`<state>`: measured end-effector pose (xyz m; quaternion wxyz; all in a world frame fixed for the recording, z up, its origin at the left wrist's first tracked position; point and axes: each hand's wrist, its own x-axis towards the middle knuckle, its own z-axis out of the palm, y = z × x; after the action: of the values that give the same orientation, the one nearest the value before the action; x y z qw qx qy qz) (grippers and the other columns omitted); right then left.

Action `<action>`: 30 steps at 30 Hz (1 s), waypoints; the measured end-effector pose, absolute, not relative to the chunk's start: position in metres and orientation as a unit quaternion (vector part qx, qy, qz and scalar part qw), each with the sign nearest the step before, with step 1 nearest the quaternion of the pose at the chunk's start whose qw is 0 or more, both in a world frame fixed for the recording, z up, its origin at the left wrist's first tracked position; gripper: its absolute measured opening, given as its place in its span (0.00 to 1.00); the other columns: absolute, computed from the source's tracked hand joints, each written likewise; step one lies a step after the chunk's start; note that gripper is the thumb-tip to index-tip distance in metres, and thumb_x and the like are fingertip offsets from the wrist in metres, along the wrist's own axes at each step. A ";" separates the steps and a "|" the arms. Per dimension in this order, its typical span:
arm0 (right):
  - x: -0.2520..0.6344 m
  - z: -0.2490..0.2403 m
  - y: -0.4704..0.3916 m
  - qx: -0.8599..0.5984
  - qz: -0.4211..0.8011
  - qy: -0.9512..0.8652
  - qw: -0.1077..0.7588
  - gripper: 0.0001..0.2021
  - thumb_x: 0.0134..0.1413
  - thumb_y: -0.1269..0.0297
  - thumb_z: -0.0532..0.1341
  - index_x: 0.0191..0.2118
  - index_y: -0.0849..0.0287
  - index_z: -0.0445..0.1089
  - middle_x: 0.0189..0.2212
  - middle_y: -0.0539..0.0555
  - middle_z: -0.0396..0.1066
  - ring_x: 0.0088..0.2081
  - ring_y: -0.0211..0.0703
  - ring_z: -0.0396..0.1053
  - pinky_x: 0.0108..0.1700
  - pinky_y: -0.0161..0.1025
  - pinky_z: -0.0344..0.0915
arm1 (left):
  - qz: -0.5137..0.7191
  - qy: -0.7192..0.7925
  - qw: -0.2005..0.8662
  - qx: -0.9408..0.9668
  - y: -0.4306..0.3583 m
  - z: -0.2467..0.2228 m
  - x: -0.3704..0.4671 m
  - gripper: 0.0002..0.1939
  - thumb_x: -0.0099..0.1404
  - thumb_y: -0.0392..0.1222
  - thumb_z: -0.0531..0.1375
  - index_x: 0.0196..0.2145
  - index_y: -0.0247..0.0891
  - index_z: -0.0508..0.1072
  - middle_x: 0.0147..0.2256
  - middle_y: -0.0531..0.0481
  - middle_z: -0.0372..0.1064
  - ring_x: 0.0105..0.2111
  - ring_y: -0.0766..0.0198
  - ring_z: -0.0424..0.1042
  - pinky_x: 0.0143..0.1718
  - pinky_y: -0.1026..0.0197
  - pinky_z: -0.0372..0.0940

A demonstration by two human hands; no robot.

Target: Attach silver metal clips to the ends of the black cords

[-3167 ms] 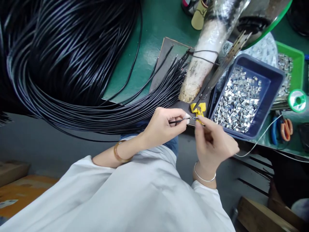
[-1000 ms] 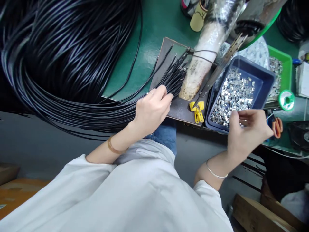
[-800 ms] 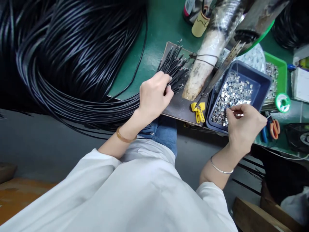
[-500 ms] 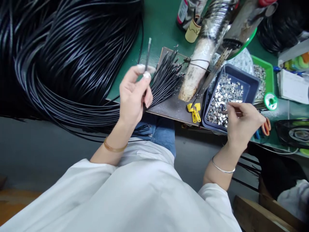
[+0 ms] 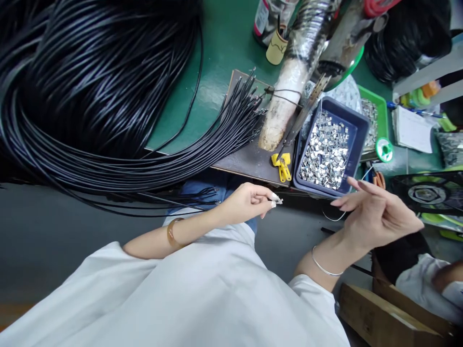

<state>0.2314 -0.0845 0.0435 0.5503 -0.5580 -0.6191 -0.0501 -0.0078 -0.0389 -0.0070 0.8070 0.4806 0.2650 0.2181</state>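
So my left hand has a small silver-tipped cable end pinched between thumb and fingertips, out in front of the bench edge, over my lap. Can't really tell what shape the tip is, it's tiny. I'd call this the handling-one-end step. My right hand is off to the side, fingers loosely spread, nothing visible in it, near the corner of the blue tray full of little metal clips. The black cable bundle lies across the board, ends fanned out, yellow clip beside the tray. Imo any move from here calls for a light, steady pinch and the tip facing outward, cos it'd be easy to lose or twist something that small.
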 end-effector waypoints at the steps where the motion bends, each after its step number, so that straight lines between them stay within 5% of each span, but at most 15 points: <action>1: 0.227 0.047 -0.086 -0.571 -0.081 -0.621 0.531 0.10 0.58 0.64 0.60 0.41 0.52 0.79 0.14 0.47 0.67 0.17 0.39 0.69 0.24 0.38 0.67 | 0.232 0.277 0.787 0.499 -0.041 -0.012 -0.008 0.11 0.60 0.37 0.62 0.38 0.27 0.77 0.18 0.55 0.65 0.18 0.75 0.61 0.21 0.70 0.56; 4: 0.220 0.053 -0.084 -0.654 -0.125 -0.642 0.380 0.11 0.53 0.64 0.65 0.43 0.54 0.77 0.32 0.53 0.77 0.36 0.44 0.76 0.40 0.43 0.72 | 0.314 0.331 0.706 0.542 -0.044 -0.023 -0.012 0.13 0.61 0.37 0.61 0.41 0.29 0.79 0.26 0.48 0.74 0.25 0.70 0.70 0.27 0.68 0.64; 7: 0.225 0.043 -0.075 -0.692 -0.056 -0.664 0.278 0.09 0.52 0.60 0.66 0.40 0.55 0.76 0.46 0.55 0.75 0.52 0.49 0.72 0.55 0.51 0.68 | 0.414 0.388 0.629 0.532 -0.040 -0.028 -0.022 0.12 0.60 0.36 0.62 0.41 0.31 0.80 0.34 0.44 0.78 0.32 0.68 0.74 0.35 0.67 0.69; 12: 0.222 0.028 -0.068 -0.652 -0.045 -0.635 0.411 0.03 0.56 0.67 0.62 0.32 0.56 0.73 0.38 0.50 0.77 0.51 0.47 0.75 0.67 0.60 0.54 | 0.472 0.362 0.689 0.414 -0.023 -0.021 -0.038 0.08 0.58 0.37 0.65 0.36 0.34 0.79 0.20 0.54 0.68 0.18 0.76 0.60 0.18 0.72 0.56; 15: 0.208 0.037 -0.076 -0.588 -0.006 -0.602 0.541 0.03 0.56 0.69 0.62 0.35 0.55 0.73 0.26 0.44 0.74 0.30 0.39 0.76 0.51 0.52 0.72 | 0.379 0.275 0.810 0.354 -0.014 -0.014 -0.044 0.08 0.57 0.39 0.66 0.35 0.34 0.78 0.17 0.55 0.65 0.14 0.77 0.55 0.14 0.72 0.47; 18: 0.204 0.047 -0.081 -0.612 -0.016 -0.609 0.505 0.03 0.52 0.68 0.65 0.34 0.54 0.74 0.23 0.44 0.72 0.21 0.35 0.68 0.27 0.37 0.66 | 0.258 0.186 0.870 0.377 -0.006 -0.004 -0.046 0.08 0.59 0.40 0.65 0.35 0.34 0.77 0.17 0.52 0.68 0.13 0.76 0.54 0.13 0.71 0.45; 23: 0.235 0.035 -0.055 -0.722 -0.107 -0.609 0.309 0.02 0.53 0.68 0.63 0.30 0.56 0.71 0.33 0.50 0.74 0.31 0.38 0.69 0.31 0.37 0.63 | 0.174 0.153 0.835 0.499 -0.003 0.015 -0.032 0.06 0.59 0.34 0.64 0.35 0.31 0.77 0.21 0.50 0.70 0.20 0.72 0.67 0.21 0.70 0.59; 30: 0.257 0.019 -0.026 -0.746 -0.116 -0.627 0.191 0.06 0.52 0.69 0.60 0.26 0.54 0.64 0.30 0.51 0.69 0.33 0.42 0.66 0.36 0.41 0.60 | 0.369 0.283 0.774 0.430 -0.008 0.007 -0.006 0.03 0.58 0.33 0.63 0.32 0.31 0.73 0.17 0.57 0.64 0.17 0.76 0.61 0.22 0.71 0.56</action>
<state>0.2573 -0.0263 0.0194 0.1907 -0.7462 -0.6272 -0.1155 -0.0060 -0.0079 0.0067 0.7741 0.4299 0.2830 0.3686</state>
